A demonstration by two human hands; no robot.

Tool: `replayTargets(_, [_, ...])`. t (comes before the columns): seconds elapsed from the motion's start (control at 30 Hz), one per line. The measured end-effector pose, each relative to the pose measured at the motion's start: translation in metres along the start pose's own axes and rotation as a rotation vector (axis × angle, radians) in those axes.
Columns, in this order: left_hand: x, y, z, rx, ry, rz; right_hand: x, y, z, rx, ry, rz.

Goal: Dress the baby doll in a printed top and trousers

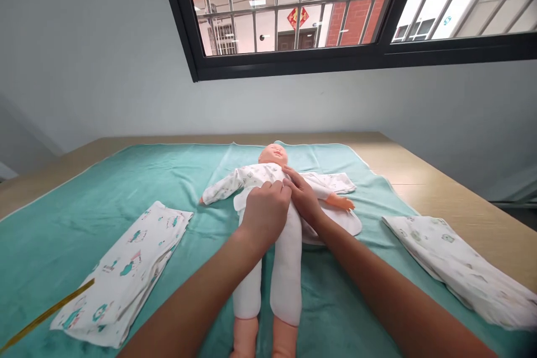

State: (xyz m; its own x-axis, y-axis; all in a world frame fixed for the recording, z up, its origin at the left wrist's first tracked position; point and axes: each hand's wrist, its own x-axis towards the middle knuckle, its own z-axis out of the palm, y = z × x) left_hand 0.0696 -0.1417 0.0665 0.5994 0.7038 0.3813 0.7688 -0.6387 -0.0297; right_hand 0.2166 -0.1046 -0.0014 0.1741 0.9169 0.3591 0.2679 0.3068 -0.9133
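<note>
A baby doll (273, 154) lies on its back on a teal blanket (201, 268), its head away from me. It has white pants (286, 274) on its legs and a white printed baby shirt (229, 184) around its upper body. One sleeve covers the doll's arm at left; at right a sleeve (333, 181) lies flat beyond the doll's bare hand (340, 201). My left hand (267, 210) is closed over the doll's front, gripping the shirt; the fingertips are partly hidden. Beside it my right hand (302, 194) rests on the doll's chest, fingers stretched out.
Folded white printed cloth (126, 274) lies on the left of the blanket, a yellow strip (50, 310) across its lower corner. Another folded white cloth (461, 271) lies at right. The wooden table (423, 179) meets a wall under a barred window (289, 5).
</note>
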Motion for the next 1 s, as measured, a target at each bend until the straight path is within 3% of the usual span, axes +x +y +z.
replayTargets(0.17, [-0.028,-0.032,0.0,-0.15,0.127,-0.173,0.008,-0.019,-0.005,-0.226,0.054,-0.097])
replayTargets(0.27, [-0.049,-0.059,0.006,-0.349,0.082,-0.263,0.023,-0.041,-0.005,-0.456,0.082,-0.06])
replayTargets(0.4, [-0.064,-0.083,0.024,-0.499,0.092,-0.245,0.05,-0.065,0.006,-0.694,-0.165,0.151])
replayTargets(0.5, [-0.064,-0.093,0.04,-0.461,0.146,-0.235,0.064,-0.069,0.018,-0.774,-0.263,0.143])
replayTargets(0.67, [-0.066,-0.09,0.046,-0.505,0.139,-0.343,0.076,-0.056,0.023,-0.712,-0.291,0.105])
replayTargets(0.87, [-0.076,-0.068,0.021,-0.484,0.268,-0.229,0.082,-0.034,0.017,-0.591,-0.162,0.131])
replayTargets(1.0, [-0.075,-0.044,0.003,-0.533,0.258,-0.218,0.081,-0.031,0.017,-0.516,-0.129,0.145])
